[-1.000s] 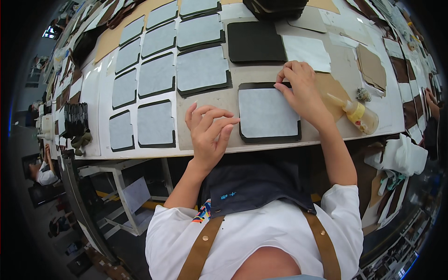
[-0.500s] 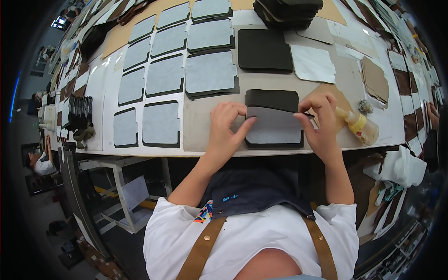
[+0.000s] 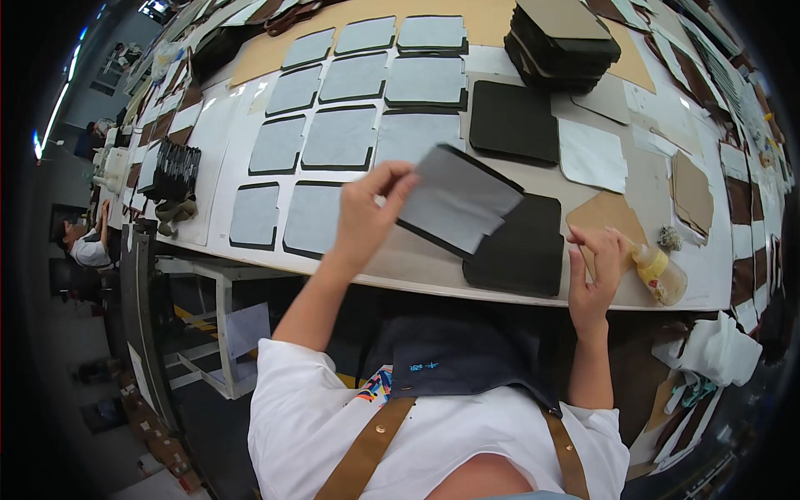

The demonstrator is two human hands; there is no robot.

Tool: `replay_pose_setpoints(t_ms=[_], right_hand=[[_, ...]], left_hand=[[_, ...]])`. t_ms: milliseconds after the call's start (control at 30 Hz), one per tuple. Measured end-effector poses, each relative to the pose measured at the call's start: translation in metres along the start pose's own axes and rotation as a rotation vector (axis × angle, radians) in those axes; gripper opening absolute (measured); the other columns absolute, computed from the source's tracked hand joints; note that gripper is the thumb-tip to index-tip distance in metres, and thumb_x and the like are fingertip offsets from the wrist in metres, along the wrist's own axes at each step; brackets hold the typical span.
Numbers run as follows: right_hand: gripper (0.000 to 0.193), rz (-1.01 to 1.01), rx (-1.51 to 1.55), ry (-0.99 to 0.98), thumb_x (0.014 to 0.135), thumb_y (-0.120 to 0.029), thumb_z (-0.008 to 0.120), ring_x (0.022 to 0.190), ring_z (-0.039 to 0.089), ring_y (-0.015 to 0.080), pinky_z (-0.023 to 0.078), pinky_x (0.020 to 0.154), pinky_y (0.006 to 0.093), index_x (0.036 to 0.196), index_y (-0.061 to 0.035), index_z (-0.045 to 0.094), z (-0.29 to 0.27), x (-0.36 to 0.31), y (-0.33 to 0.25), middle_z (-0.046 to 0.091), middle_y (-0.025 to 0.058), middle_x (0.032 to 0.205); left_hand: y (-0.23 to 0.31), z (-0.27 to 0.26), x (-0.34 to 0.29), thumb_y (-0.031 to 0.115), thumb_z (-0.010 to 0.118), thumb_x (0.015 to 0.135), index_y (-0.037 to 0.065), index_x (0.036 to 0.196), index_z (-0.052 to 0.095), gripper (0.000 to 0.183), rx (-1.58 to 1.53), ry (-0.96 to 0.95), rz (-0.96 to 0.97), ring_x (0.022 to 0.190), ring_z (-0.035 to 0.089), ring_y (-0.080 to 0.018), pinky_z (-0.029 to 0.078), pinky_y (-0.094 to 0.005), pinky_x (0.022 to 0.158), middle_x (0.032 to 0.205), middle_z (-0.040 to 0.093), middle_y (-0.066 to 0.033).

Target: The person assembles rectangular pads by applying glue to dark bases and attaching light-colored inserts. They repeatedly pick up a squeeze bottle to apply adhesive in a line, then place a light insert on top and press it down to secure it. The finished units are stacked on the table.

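My left hand (image 3: pixel 372 210) pinches one corner of a grey-faced panel with black edges (image 3: pixel 463 200). The panel is lifted and tilted over the table, partly covering a black panel (image 3: pixel 527 258) that lies at the front edge. My right hand (image 3: pixel 600 262) hovers right of that black panel, fingers loosely curled and apart, with nothing visible in them. Close by are a brown card piece (image 3: pixel 607 218) and a bottle with a yellow band (image 3: pixel 660 273). Left of the lifted panel, similar grey panels with black borders (image 3: pixel 340 137) lie in rows.
Farther back stand a stack of dark pieces (image 3: pixel 560 50), a black panel stack (image 3: pixel 514 123) and a white sheet (image 3: pixel 592 156). Brown card pieces (image 3: pixel 692 193) lie at right. Dark bundled pieces (image 3: pixel 171 169) stand at the left edge. Another person (image 3: pixel 90 246) sits far left.
My left hand has raised the grey-faced panel off the black pieces and moved it leftward, turning it. My right hand has come away from its edge. The view has shifted.
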State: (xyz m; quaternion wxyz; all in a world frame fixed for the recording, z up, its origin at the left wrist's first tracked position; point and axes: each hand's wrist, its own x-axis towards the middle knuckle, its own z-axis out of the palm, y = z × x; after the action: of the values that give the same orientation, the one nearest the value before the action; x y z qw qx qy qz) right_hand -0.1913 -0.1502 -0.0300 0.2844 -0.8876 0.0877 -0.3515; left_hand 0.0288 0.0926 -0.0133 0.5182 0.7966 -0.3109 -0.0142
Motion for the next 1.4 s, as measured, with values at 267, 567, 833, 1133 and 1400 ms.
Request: replay_pose_setpoints(t_ms=[267,567,833,1133,1400], right_hand=[[0.017,0.122,-0.186,0.043,0.091,-0.005,0.065,0.099,0.062,0.0266,0.032,0.110,0.0470,0.108,-0.0059,0.067,0.002,-0.034,0.013,0.067,0.0077,0.099],[0.019,0.134,-0.278,0.029,0.088,-0.005,0.067,0.093,0.061,0.0271,0.035,0.107,0.0506,0.107,-0.0056,0.067,0.008,-0.034,0.012,0.066,0.0075,0.095],[0.020,0.172,-0.291,-0.012,0.088,-0.006,0.067,0.092,0.061,0.0276,0.035,0.107,0.0524,0.108,-0.0054,0.066,0.007,-0.034,0.010,0.066,0.0084,0.097],[0.022,0.127,-0.228,0.138,0.090,-0.006,0.065,0.099,0.059,0.0321,0.037,0.106,0.0493,0.112,-0.0033,0.065,-0.004,-0.036,0.011,0.065,0.0123,0.104],[0.046,0.459,-0.770,0.404,0.103,-0.024,0.062,0.124,0.053,0.0281,0.038,0.108,0.0419,0.140,0.0005,0.053,-0.108,-0.075,0.092,0.056,0.0151,0.140]], left_hand=[[-0.142,-0.072,0.191,0.023,0.067,0.101,-0.004,0.112,0.072,0.029,-0.243,0.355,-0.171,0.076,0.054,-0.0035,0.044,-0.0194,0.068,0.087,0.067,0.0024],[-0.258,-0.069,0.317,0.026,0.069,0.098,-0.002,0.112,0.074,0.032,-0.145,0.544,-0.276,0.076,0.059,-0.0085,0.047,-0.0244,0.071,0.087,0.070,-0.0014],[-0.262,-0.058,0.332,0.033,0.066,0.098,0.011,0.126,0.069,0.036,0.826,0.678,-0.181,0.113,0.061,-0.0305,0.046,-0.0486,0.099,0.117,0.070,-0.0114],[-0.124,-0.047,0.228,0.002,0.061,0.090,0.012,0.117,0.073,0.032,0.280,0.110,0.144,0.090,0.061,-0.0167,0.049,-0.0325,0.081,0.110,0.071,-0.0040],[0.021,0.010,0.035,-0.010,0.067,0.083,0.010,0.111,0.073,0.034,0.255,-0.453,0.431,0.096,0.063,-0.0249,0.048,-0.0351,0.086,0.105,0.066,-0.0062]])
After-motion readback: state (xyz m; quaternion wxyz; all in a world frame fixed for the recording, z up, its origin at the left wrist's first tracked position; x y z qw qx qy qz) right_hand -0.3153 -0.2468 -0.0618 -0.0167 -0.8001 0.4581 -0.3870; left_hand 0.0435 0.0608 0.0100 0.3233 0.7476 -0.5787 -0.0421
